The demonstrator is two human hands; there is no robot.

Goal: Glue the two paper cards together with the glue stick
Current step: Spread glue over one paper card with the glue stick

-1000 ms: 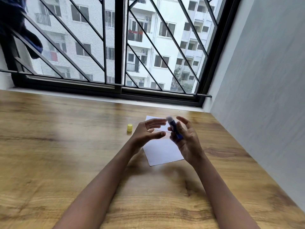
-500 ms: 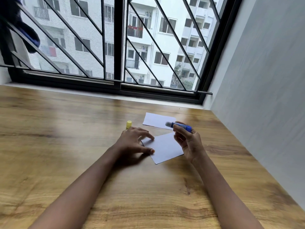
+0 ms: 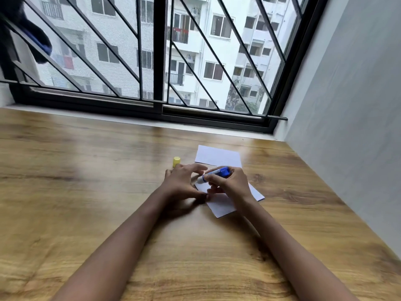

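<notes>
My right hand (image 3: 230,185), fingers curled round the glue stick (image 3: 214,172), has just lowered its tip to the near card (image 3: 223,205), which my left hand (image 3: 184,181) pins with spread fingers towards the bench's (image 3: 86,192) far right corner, so spreading can begin.

My right grip (image 3: 230,185) holds the glue stick (image 3: 217,172), tip low over the near card (image 3: 223,206); my left grip (image 3: 182,183) presses that card's left edge to the table (image 3: 86,192).
</notes>
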